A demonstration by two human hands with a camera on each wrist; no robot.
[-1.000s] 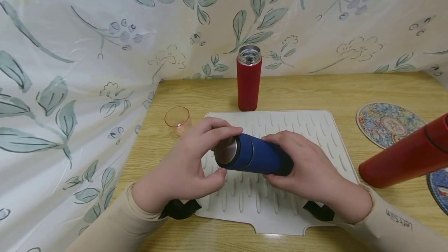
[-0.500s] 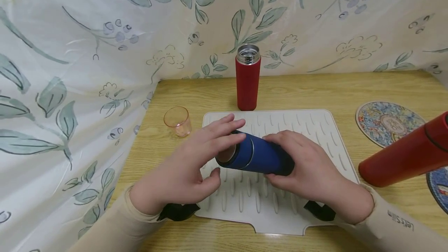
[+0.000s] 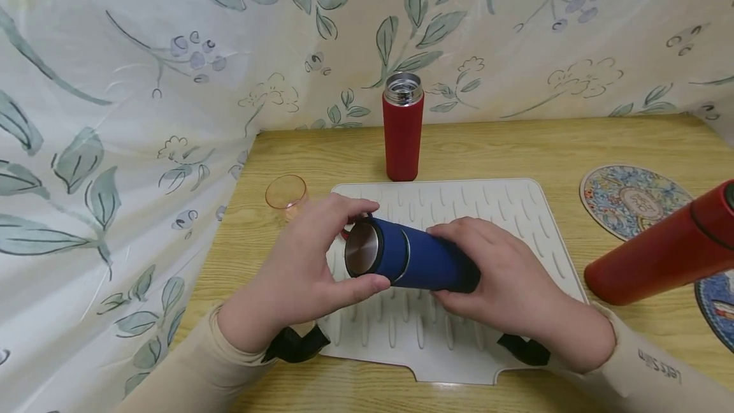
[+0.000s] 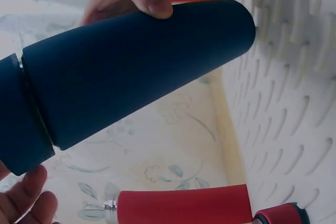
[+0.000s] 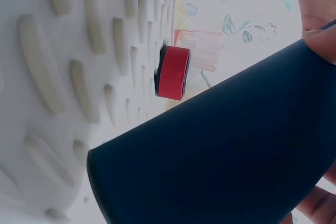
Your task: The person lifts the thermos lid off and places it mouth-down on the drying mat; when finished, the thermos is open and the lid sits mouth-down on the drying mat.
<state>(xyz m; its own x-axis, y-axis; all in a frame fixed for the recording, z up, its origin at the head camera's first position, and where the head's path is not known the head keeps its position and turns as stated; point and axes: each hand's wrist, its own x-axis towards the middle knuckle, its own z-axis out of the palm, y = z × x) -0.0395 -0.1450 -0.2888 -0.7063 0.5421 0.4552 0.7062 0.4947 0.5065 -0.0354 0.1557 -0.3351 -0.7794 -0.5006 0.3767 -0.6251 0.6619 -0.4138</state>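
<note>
My right hand (image 3: pixel 510 279) grips the lower body of a blue thermos (image 3: pixel 444 263), which lies tilted above a white ribbed mat (image 3: pixel 401 352). Its lid (image 3: pixel 392 248), with a brushed metal top, points left and is still on the body; a thin seam shows between them. Around the lid are the thumb and fingers of my left hand (image 3: pixel 304 273), thumb below and index finger over the top. A red lid (image 5: pixel 173 73) stands on the mat beyond the thermos, mostly covered by my left hand in the head view.
An uncapped red thermos (image 3: pixel 403 142) stands behind the mat. To the left is a small clear orange-tinted cup (image 3: pixel 286 190). At the right, a larger red thermos (image 3: pixel 659 244) slants over the table near two patterned round coasters, one colourful (image 3: pixel 636 199), one blue (image 3: pixel 713 301).
My left fingers spread off the lid half a second ago and have now closed round it again, thumb shifting right beneath it. The thermos has swung slightly left; my right hand keeps its grip.
</note>
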